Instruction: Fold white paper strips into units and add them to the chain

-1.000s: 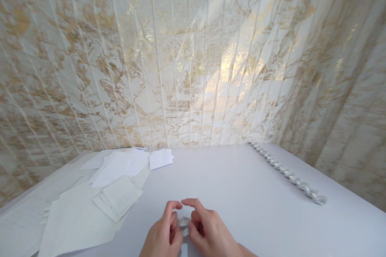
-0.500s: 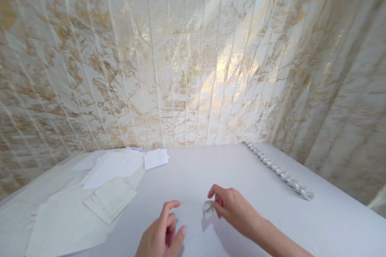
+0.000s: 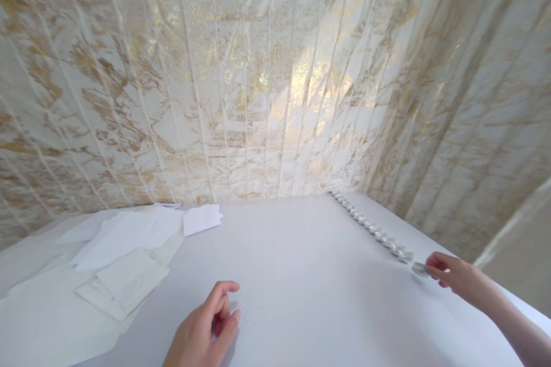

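Observation:
Between the thumb and fingers of my right hand (image 3: 450,275) is a small folded paper piece (image 3: 419,269). It is at the near end of a long row of similar folded pieces (image 3: 373,229) that runs back along the table's right side. Whether the held piece touches the row or the table, I cannot tell. My left hand (image 3: 206,324) is near the front middle of the white table (image 3: 297,275), its fingers loosely bent and apart, with nothing in them.
Flat sheets of paper (image 3: 55,312) lie in a loose pile on the left. Smaller paper slips (image 3: 124,284) rest on top. A small white paper stack (image 3: 201,219) is at the back edge. Behind the table hangs a patterned curtain (image 3: 241,86).
My right hand has carried the folded paper piece rightward from the table's middle to the row's near end. My left hand remains near the front. The view has turned slightly right.

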`<state>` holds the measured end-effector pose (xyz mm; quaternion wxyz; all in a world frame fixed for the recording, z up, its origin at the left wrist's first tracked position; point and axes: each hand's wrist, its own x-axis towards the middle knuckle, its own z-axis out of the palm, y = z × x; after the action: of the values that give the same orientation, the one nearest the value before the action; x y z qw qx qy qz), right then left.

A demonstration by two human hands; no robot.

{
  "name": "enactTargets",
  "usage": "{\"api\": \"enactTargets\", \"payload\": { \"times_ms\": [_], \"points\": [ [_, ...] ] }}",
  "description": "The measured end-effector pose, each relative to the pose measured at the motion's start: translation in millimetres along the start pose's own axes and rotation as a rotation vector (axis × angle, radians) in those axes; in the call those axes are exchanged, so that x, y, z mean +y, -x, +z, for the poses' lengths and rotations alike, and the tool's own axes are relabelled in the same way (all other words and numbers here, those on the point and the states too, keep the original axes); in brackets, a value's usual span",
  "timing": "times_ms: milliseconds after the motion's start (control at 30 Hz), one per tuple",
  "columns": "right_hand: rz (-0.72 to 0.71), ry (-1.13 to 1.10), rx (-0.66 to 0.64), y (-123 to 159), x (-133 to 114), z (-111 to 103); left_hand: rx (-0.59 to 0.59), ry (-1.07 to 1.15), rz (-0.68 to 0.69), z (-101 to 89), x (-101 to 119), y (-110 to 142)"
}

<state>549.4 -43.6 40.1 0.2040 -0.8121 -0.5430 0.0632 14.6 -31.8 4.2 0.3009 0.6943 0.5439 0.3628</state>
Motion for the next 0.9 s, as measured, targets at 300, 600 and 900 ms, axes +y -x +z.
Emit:
{"api": "enactTargets", "payload": {
  "times_ms": [300, 600, 900],
  "points": [
    [0.014, 0.019, 0.05, -10.7, -0.9, 8.6, 0.015, -0.022, -0.005, -2.4, 2.9, 0.4],
    [-0.014, 0.007, 0.172, -2.9, -2.4, 7.4, 0.005, -0.008, -0.019, -1.8, 2.3, 0.7],
    [-0.52, -0.008, 0.368, 16.3, -145.9, 6.9, -0.011, -0.042, 0.014, -1.0, 5.8, 1.3]
  ]
}}
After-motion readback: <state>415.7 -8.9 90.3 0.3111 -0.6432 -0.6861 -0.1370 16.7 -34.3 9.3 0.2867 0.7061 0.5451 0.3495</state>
